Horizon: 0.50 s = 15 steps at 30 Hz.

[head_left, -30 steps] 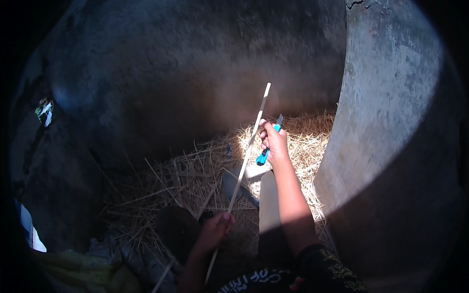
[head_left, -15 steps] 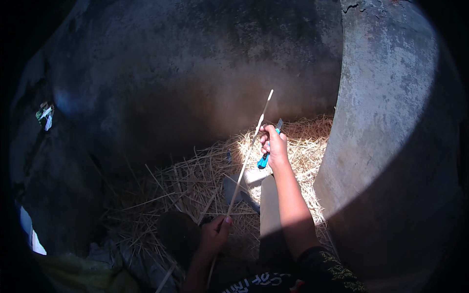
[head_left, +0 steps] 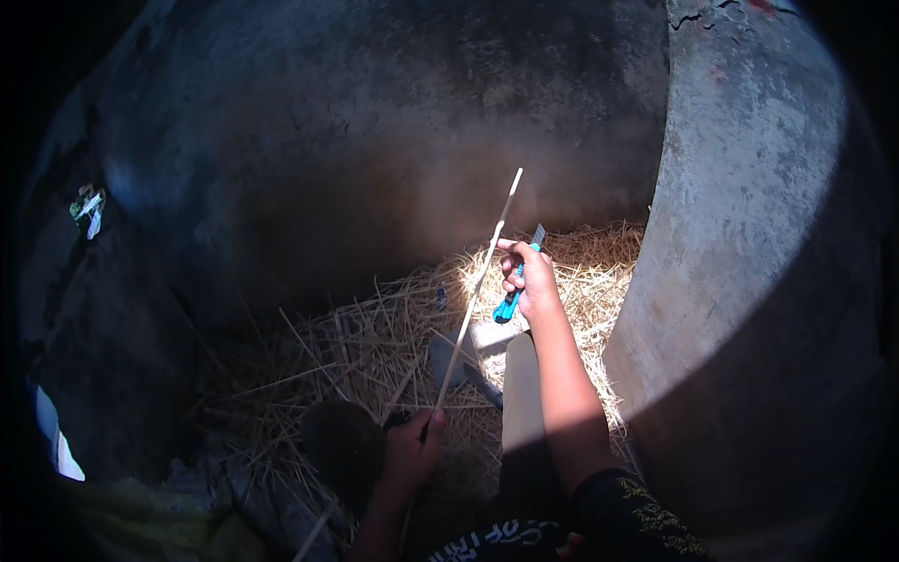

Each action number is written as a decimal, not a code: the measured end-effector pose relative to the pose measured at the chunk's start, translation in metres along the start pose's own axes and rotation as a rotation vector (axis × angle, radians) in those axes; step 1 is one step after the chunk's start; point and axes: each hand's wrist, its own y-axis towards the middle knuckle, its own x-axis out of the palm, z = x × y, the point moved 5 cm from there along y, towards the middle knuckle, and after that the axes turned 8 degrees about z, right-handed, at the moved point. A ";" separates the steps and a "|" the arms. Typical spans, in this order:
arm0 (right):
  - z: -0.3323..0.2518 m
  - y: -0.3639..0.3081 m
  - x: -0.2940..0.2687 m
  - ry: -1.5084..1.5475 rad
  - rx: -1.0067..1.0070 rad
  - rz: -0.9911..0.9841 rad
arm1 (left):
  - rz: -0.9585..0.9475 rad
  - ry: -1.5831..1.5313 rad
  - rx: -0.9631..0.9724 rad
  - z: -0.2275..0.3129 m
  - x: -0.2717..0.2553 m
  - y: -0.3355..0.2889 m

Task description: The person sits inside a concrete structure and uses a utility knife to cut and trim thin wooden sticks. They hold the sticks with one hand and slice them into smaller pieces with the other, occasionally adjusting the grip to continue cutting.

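My left hand, low in the view, is closed around the lower part of a thin pale wooden stick. The stick slants up and away to the right, with a small knobbly spot near its upper part. In sunlight, my right hand grips a blue utility knife whose blade is out and points upward. The right index fingertip reaches to the stick just below the knob, and seems to touch it. The blade stands to the right of the stick, apart from it.
Straw-like shavings cover the floor between my legs and the curved dark wall. A lit concrete wall rises close on the right. My sandalled foot lies under the stick. Yellowish cloth is at lower left.
Hardly anything differs. The view has shifted slightly, and the right index finger looks straighter against the stick. Both hands keep their hold.
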 end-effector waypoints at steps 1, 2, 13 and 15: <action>-0.001 0.000 0.000 -0.001 0.006 -0.001 | -0.002 0.007 0.002 0.001 0.000 0.000; -0.001 0.000 0.000 -0.002 0.011 -0.001 | -0.004 0.002 0.001 0.002 0.000 0.000; -0.001 -0.002 -0.003 -0.012 -0.046 -0.037 | 0.034 0.060 0.039 0.001 0.001 -0.003; -0.002 0.004 -0.006 -0.094 -0.131 0.020 | 0.040 0.104 0.050 0.004 0.002 0.000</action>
